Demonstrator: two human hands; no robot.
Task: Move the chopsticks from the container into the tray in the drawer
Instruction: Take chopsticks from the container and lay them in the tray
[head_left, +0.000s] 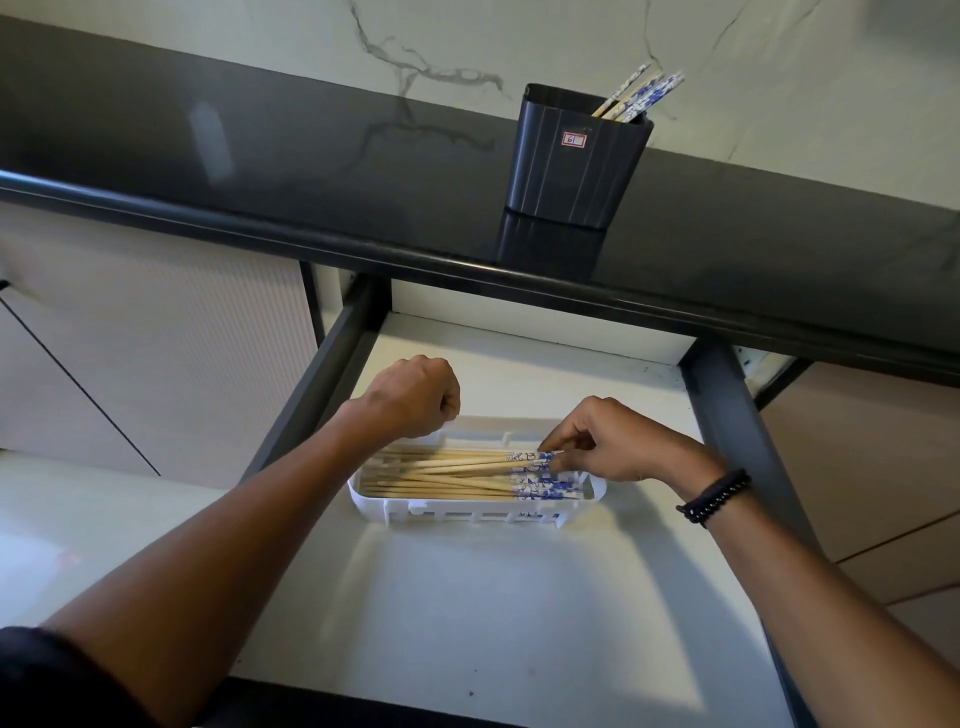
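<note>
A dark grey container (574, 166) stands on the black countertop, with a few blue-and-white-topped chopsticks (641, 96) leaning out of its right corner. Below, in the open drawer, a white slotted tray (467, 512) holds several bamboo chopsticks (457, 475) lying lengthwise, patterned ends to the right. My right hand (618, 444) pinches the patterned ends of the top chopsticks at the tray's right end. My left hand (415, 397) is closed in a fist at the tray's far left corner; whether it holds anything is hidden.
The drawer (493, 597) has a white floor and dark grey side rails (727, 410). The black countertop edge (363, 249) overhangs the drawer's back. Pale cabinet fronts (156, 338) flank both sides. A beaded black wristband (714, 499) sits on my right wrist.
</note>
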